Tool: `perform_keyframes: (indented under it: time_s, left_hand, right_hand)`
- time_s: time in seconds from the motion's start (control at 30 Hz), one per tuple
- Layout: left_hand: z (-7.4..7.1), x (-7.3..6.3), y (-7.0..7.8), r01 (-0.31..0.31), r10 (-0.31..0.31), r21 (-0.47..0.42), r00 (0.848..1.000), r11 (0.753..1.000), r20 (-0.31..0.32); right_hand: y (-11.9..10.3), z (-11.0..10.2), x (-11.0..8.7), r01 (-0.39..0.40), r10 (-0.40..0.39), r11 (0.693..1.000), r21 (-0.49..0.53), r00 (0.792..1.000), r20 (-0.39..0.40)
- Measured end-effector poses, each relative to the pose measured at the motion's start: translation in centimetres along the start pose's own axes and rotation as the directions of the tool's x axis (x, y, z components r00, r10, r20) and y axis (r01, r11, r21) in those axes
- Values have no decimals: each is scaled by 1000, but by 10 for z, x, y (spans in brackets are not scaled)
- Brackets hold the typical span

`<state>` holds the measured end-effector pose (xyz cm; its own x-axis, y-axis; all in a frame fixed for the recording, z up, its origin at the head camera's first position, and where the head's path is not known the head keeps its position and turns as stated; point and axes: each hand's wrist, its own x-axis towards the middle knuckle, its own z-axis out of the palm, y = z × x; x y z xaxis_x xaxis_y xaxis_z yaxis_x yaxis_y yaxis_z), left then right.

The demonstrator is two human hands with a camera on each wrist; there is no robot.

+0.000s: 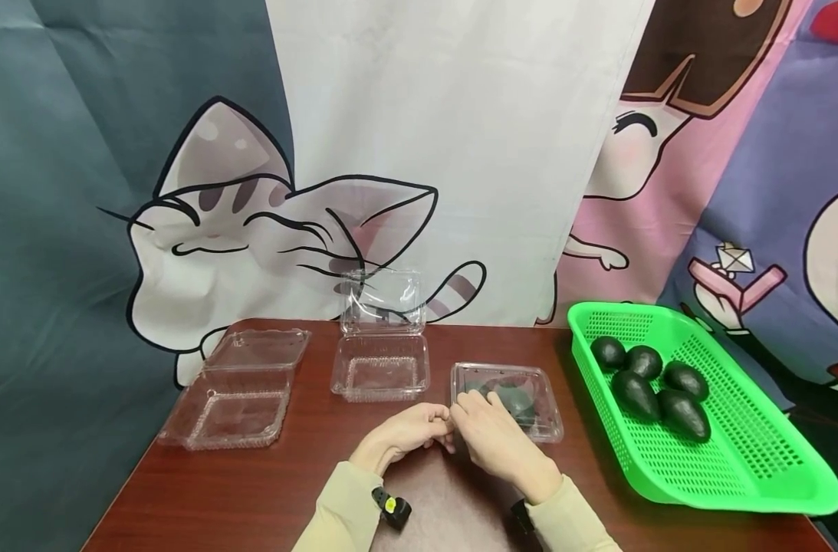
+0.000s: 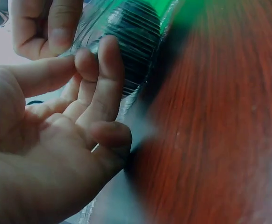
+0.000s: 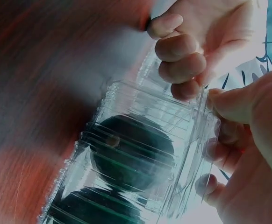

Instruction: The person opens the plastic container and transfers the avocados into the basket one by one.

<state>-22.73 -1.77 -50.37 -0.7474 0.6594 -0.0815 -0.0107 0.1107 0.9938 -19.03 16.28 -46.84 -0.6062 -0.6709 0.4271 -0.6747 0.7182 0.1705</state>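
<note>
A closed clear plastic clamshell container (image 1: pixel 547 418) lies in front of me, with dark avocados (image 3: pixel 133 151) inside, seen through its ridged plastic. My left hand (image 1: pixel 410 429) is at the container's near left corner, thumb and index finger pinching the edge there while the other fingers spread loosely below. Right beside it, my right hand (image 1: pixel 496 441) grips the rim between thumb and curled fingers. Both hands' fingertips almost meet at this corner in the right wrist view.
Two open clamshell containers, one at the left (image 1: pixel 239 410) and one at the middle back (image 1: pixel 380 376), stand with lids raised or folded back. On the right, a green plastic basket (image 1: pixel 743 479) holds several avocados (image 1: pixel 684 414). A printed cloth (image 1: pixel 460 153) hangs behind the table.
</note>
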Motion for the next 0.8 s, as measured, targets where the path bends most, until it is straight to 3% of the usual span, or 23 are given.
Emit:
perform_keyframes:
  time_s: [0.1, 0.27, 0.4, 0.53, 0.67, 0.8]
  left_hand:
    - [3, 1, 0, 2, -2, 3, 1000, 1000, -15]
    - [8, 1, 1, 3, -4, -22, 999, 1000, -39]
    - [10, 1, 5, 51, -51, -1, 995, 999, -85]
    - [15, 3, 9, 96, -84, 50, 976, 994, -200]
    - [21, 10, 10, 50, -20, 91, 950, 995, -313]
    - [27, 16, 11, 23, 27, 130, 930, 991, -367]
  right_hand:
    - [2, -2, 0, 11, -11, 1000, 13, 1000, -8]
    - [6, -9, 3, -41, 43, 999, 18, 996, -74]
    - [6, -12, 4, -52, 52, 999, -7, 997, -65]
    - [5, -11, 4, -41, 40, 999, -19, 998, -44]
    - [5, -11, 4, -58, 57, 998, -12, 996, -62]
    - [6, -13, 2, -72, 72, 997, 8, 995, -72]
